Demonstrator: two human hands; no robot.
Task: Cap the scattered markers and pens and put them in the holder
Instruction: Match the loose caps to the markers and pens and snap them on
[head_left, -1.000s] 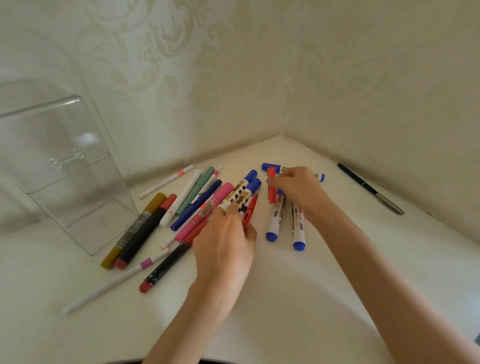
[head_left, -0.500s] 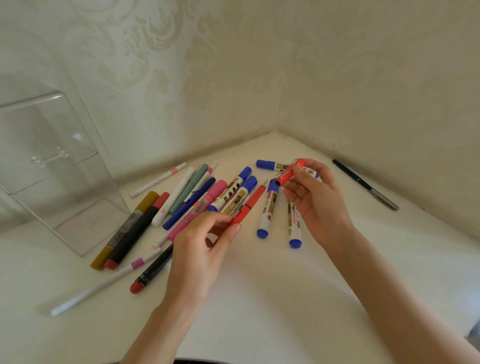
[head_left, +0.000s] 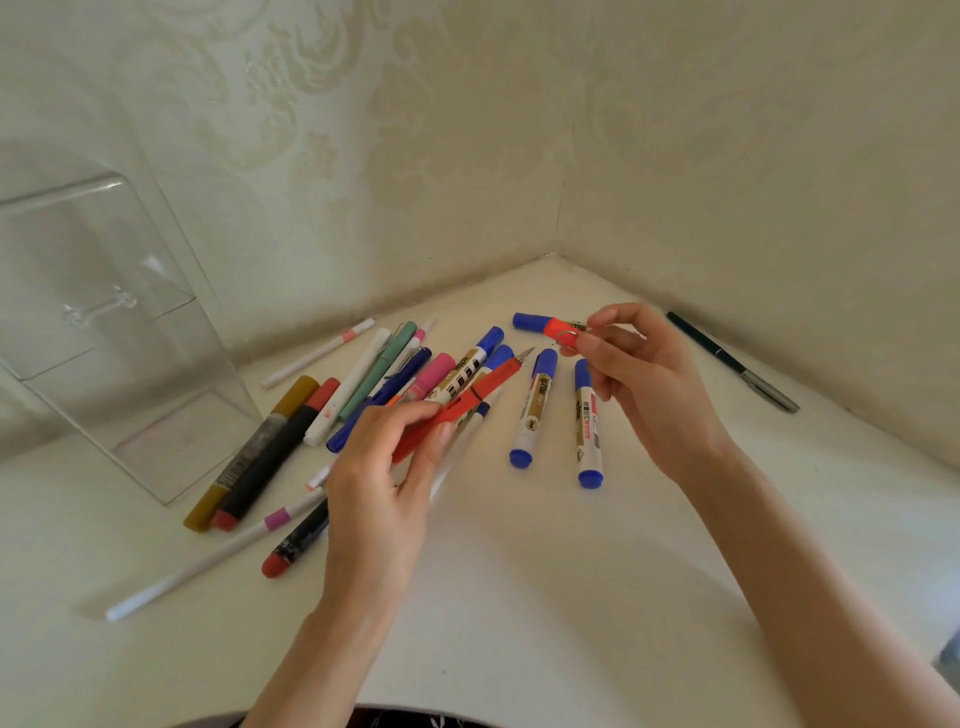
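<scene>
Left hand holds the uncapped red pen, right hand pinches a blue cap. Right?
Not quite. The head view shows the right hand pinching a short red plastic cap, not a blue one. The left hand does hold the slim uncapped red pen.

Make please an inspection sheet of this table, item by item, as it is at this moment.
Surface: white tabletop in a wall corner.
Job's things: red pen uncapped, nib showing, held above the pile; red cap held apart from it; clear holder at the left, no pens seen in it; pile of pens and markers lying beside the holder; blue markers lying capped to the right of the pile; dark pen lying by the right wall.
Clutter: nothing seen.
Grippers: left hand grips the red pen; right hand pinches the red cap.
Cables: nothing seen.
Surroundings: patterned wallpaper on both walls.
</scene>
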